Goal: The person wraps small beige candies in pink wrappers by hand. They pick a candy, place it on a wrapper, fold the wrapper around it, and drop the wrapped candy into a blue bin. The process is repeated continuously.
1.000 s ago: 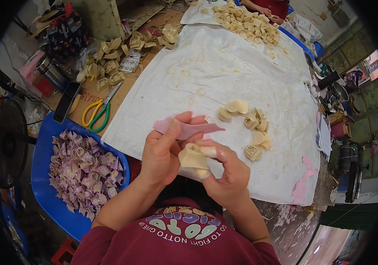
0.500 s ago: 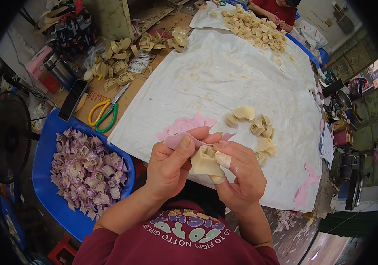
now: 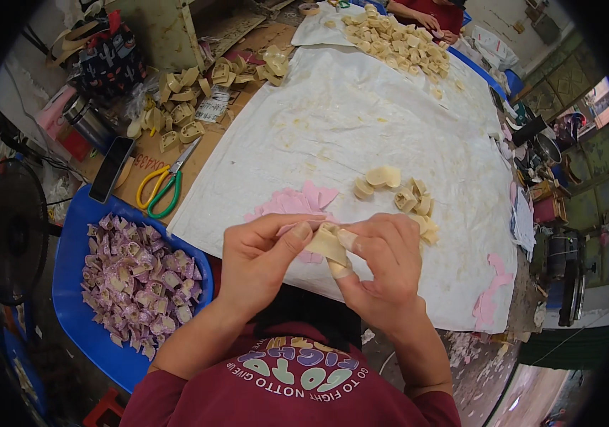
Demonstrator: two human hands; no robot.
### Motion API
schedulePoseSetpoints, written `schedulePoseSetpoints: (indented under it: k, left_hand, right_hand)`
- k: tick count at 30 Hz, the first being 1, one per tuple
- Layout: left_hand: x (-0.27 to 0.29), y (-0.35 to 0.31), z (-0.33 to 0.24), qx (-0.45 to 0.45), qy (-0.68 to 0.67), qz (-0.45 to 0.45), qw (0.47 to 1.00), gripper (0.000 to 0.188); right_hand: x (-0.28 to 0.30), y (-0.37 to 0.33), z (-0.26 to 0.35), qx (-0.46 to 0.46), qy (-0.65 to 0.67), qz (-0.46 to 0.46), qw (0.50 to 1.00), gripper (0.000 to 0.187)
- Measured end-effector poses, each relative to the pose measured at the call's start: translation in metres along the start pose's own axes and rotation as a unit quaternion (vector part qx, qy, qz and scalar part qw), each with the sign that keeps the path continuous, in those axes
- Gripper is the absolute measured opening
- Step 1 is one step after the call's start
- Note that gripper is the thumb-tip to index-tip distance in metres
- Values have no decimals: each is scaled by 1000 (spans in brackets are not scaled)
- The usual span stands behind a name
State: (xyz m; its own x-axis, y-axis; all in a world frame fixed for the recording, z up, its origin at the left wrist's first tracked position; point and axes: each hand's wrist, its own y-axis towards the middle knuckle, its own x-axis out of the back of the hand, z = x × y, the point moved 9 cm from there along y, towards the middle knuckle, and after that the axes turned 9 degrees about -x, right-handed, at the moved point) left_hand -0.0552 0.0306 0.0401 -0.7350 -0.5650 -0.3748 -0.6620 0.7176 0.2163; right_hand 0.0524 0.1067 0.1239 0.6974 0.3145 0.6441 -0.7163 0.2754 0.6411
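Observation:
My left hand [image 3: 253, 265] pinches a thin pink piece of sheet material [image 3: 287, 229] between thumb and fingers. My right hand [image 3: 388, 265], with pale wraps on thumb and index finger, grips a cream shoe heel [image 3: 327, 247] whose hollow end faces up. Both hands meet over the near edge of the white cloth, and the pink piece lies against the heel's far side, partly hidden by my fingers. Just beyond them rests a heap of pink pieces [image 3: 292, 201]. To its right, several loose cream heels [image 3: 384, 176] form a loose arc.
A blue tub [image 3: 70, 299] at lower left holds many purple-covered heels. Scissors [image 3: 169, 186] and a phone [image 3: 111, 169] lie beside the white cloth [image 3: 304, 128]. More cream heels [image 3: 404, 46] are piled at the far end, near another person. Pink scraps [image 3: 491, 295] lie right.
My hands have drawn closer together, and the heel has tilted and sits lower between my fingers. The pink piece is now pressed in at the heel. The whole view has shifted slightly.

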Motion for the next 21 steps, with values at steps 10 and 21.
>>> schedulePoseSetpoints:
  k: [10, 21]
  left_hand:
    - [11, -14, 41, 208, -20, -16, 978, 25]
    - [2, 4, 46, 232, -11, 153, 961, 17]
  right_hand:
    - [-21, -4, -5, -48, -87, 144, 985, 27]
    - [-20, -24, -25, -45, 25, 114, 992, 25]
